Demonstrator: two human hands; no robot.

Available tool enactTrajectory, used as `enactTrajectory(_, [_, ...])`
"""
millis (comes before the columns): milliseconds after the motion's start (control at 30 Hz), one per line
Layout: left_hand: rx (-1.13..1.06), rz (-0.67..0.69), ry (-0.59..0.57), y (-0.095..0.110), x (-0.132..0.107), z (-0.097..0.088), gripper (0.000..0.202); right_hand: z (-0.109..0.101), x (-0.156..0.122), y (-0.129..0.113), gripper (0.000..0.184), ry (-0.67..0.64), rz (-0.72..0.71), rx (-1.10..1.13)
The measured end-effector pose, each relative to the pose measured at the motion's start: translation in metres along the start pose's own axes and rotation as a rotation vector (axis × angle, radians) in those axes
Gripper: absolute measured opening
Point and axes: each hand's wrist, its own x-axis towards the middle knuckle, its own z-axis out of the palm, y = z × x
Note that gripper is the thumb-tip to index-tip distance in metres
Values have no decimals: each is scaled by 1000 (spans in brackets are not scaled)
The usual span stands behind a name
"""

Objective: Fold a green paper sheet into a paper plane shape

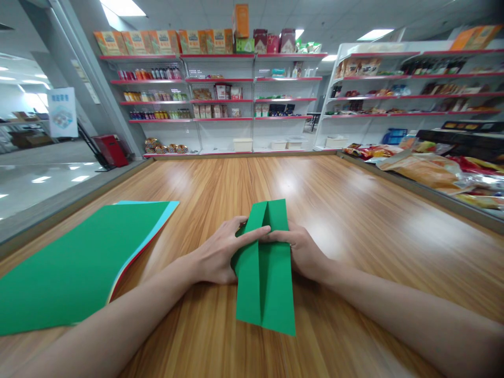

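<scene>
A folded sheet of green paper (275, 283) is held between my two hands above the wooden table (205, 184). Its two long side flaps meet near a lengthwise middle line, with a narrow gap between them. My left hand (220, 249) grips the left edge, one finger laid across the front toward the middle. On the right edge, my right hand (305, 249) has a finger across the front, its tip by the middle gap. The other fingers of both hands are largely hidden behind the paper.
To the left lies a stack of coloured paper (86, 257), green on top with blue and red edges showing. Packaged snacks (429, 168) are heaped beyond the table's right rim. Stocked shelves (220, 100) stand behind, and a red case (111, 150) is on the floor at left.
</scene>
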Motion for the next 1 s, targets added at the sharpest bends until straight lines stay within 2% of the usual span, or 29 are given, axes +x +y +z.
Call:
enactTrajectory(133, [5, 17, 2, 4, 3, 0, 81, 0, 0, -2, 19, -16, -28, -38])
enactTrajectory(233, [-75, 35, 59, -1, 1, 5, 77, 0, -1, 2, 18, -14, -6, -42])
enactTrajectory(433, [-191, 88, 219, -17, -3, 13, 80, 2, -1, 7, 15, 8, 170, 132])
enactTrajectory(600, [-274, 140, 295, -22, -4, 15, 80, 4, 0, 11, 22, 25, 245, 313])
enactTrajectory(767, [-336, 105, 374, -26, -8, 22, 81, 3, -3, 13, 22, 5, 216, 269])
enactTrajectory(1000, [-280, 23, 505, -26, -11, 25, 82, 8, -2, 13, 18, 18, 193, 309])
